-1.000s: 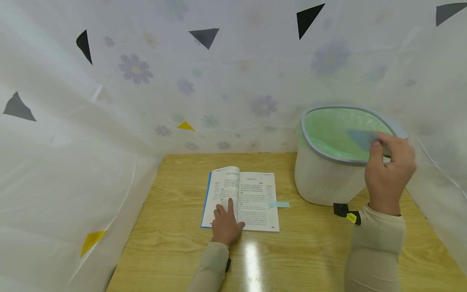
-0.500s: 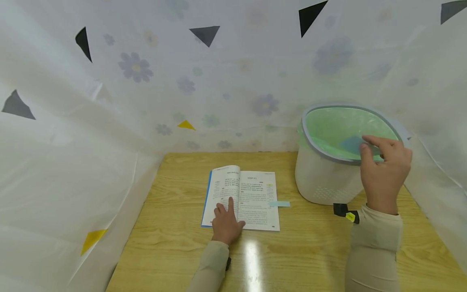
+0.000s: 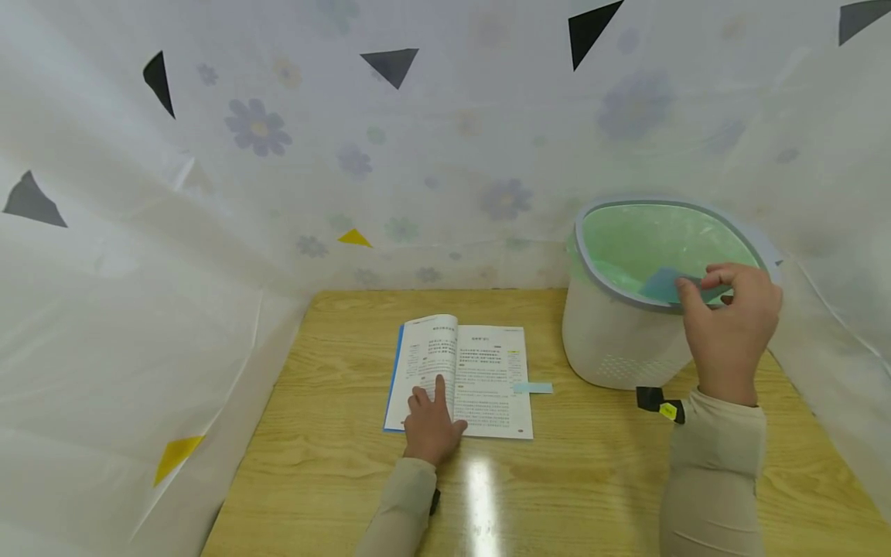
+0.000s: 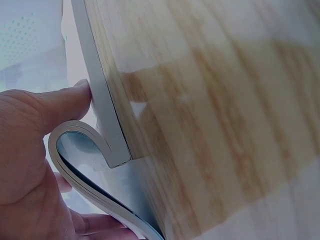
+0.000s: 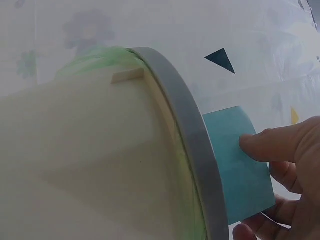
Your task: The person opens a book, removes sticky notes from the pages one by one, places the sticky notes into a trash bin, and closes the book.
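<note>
An open book (image 3: 490, 363) with a blue cover lies on the table, and a light blue strip (image 3: 534, 388) sticks out from its right page. My left hand (image 3: 433, 425) rests on the book with fingers spread, thumb on the right page and fingers on the left; the left wrist view shows the book's curved page edge beside the thumb. At the right, my right hand (image 3: 734, 325) holds a blue slip of paper (image 5: 240, 165) between thumb and fingers. The slip hangs over the mouth of a white bin (image 3: 626, 340), its lower part behind the grey rim (image 5: 195, 130).
A pale green bag (image 3: 640, 232) lines the bin, which stands at the table's back right. White floral sheeting (image 3: 418, 170) with dark and yellow triangles surrounds the wooden table (image 3: 334, 480) at the back and sides.
My right hand has shifted slightly left and down over the bin, and the blue slip has come lower with it. My left hand has stayed on the book.
</note>
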{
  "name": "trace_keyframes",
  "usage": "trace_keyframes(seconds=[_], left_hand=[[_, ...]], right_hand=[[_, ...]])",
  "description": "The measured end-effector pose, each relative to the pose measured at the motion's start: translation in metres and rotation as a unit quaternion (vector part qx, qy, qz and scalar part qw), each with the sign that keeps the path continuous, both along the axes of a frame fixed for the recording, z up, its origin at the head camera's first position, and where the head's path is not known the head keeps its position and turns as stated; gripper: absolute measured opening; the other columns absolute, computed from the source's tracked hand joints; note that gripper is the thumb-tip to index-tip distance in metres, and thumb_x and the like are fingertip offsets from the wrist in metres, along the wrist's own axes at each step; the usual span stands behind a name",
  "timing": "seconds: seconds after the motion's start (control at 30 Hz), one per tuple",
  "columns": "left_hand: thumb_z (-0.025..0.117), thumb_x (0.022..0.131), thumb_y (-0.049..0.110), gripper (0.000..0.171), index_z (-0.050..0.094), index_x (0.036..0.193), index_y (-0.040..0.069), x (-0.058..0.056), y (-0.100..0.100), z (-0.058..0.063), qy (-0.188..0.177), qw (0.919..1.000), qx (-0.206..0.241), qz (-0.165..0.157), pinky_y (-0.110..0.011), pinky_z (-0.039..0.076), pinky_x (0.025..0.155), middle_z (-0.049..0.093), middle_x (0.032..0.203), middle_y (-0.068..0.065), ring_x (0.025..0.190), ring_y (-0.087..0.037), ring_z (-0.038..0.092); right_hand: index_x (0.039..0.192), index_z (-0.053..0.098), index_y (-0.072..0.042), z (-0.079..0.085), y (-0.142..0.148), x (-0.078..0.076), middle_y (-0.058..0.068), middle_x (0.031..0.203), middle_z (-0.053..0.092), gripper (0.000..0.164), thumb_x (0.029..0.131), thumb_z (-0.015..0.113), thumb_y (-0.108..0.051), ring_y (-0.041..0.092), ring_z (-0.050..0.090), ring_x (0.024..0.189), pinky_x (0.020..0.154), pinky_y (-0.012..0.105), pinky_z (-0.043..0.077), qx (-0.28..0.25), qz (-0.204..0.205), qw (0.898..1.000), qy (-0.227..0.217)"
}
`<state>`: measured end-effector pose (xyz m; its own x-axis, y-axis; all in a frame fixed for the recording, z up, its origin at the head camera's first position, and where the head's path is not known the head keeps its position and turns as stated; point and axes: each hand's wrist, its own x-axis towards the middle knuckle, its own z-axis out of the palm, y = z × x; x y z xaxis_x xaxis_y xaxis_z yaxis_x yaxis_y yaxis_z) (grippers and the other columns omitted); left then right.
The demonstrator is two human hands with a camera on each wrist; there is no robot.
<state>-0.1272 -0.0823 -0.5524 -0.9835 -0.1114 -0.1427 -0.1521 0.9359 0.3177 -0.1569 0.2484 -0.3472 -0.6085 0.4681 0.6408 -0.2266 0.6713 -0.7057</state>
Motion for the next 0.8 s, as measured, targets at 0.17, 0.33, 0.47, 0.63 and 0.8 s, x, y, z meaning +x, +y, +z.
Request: trace_keyframes(seconds=[0.17, 0.33, 0.47, 0.63, 0.8], left_hand=[[0.076, 0.082, 0.048, 0.094, 0.029, 0.157, 0.015, 0.0005, 0.0002, 0.0003, -0.002, 1.0, -0.006, 0.001, -0.054, 0.055, 0.08, 0.037, 0.139, -0.031, 0.118, -0.039, 0.046], [0.076, 0.082, 0.048, 0.094, 0.029, 0.156, 0.015, 0.0001, 0.0002, -0.0005, 0.002, 1.0, -0.007, 0.0, -0.053, 0.055, 0.077, 0.038, 0.139, -0.032, 0.116, -0.039, 0.047], [0.076, 0.082, 0.049, 0.095, 0.029, 0.157, 0.015, -0.0003, -0.0003, -0.0028, 0.003, 1.0, -0.009, -0.002, -0.054, 0.055, 0.077, 0.037, 0.141, -0.032, 0.118, -0.04, 0.046], [0.075, 0.083, 0.049, 0.095, 0.027, 0.157, 0.015, -0.0008, -0.0005, -0.0044, -0.003, 1.0, -0.008, -0.003, -0.054, 0.054, 0.079, 0.036, 0.143, -0.033, 0.121, -0.04, 0.045], [0.075, 0.083, 0.048, 0.095, 0.028, 0.157, 0.015, -0.0018, -0.0007, -0.0042, 0.0, 1.0, 0.003, -0.002, -0.057, 0.054, 0.081, 0.035, 0.144, -0.033, 0.123, -0.042, 0.044]], right_hand=[[0.081, 0.064, 0.008, -0.0015, 0.0016, -0.0009, -0.038, 0.094, 0.043, 0.024, 0.087, 0.074, -0.013, -0.021, 0.035, 0.092, 0.102, 0.033, 0.027, 0.009, 0.005, 1.0, -0.004], [0.091, 0.074, 0.008, -0.0026, 0.003, -0.0019, -0.024, 0.098, 0.055, 0.022, 0.089, 0.07, -0.014, -0.015, 0.033, 0.091, 0.099, 0.036, 0.027, 0.013, -0.008, 1.0, -0.012], [0.099, 0.075, 0.008, -0.0044, 0.0049, -0.0027, 0.016, 0.115, 0.069, 0.024, 0.092, 0.065, -0.013, 0.019, 0.059, 0.106, 0.106, 0.044, 0.027, 0.042, 0.001, 0.999, 0.0], [0.11, 0.072, 0.007, -0.0066, 0.0067, -0.002, 0.026, 0.138, 0.058, 0.029, 0.092, 0.064, -0.014, 0.046, 0.05, 0.13, 0.115, 0.053, 0.022, 0.068, 0.013, 0.998, 0.0], [0.118, 0.07, 0.005, -0.007, 0.0065, -0.0008, 0.02, 0.147, 0.052, 0.033, 0.092, 0.063, -0.015, 0.044, 0.04, 0.138, 0.117, 0.054, 0.02, 0.057, 0.014, 0.998, -0.023]])
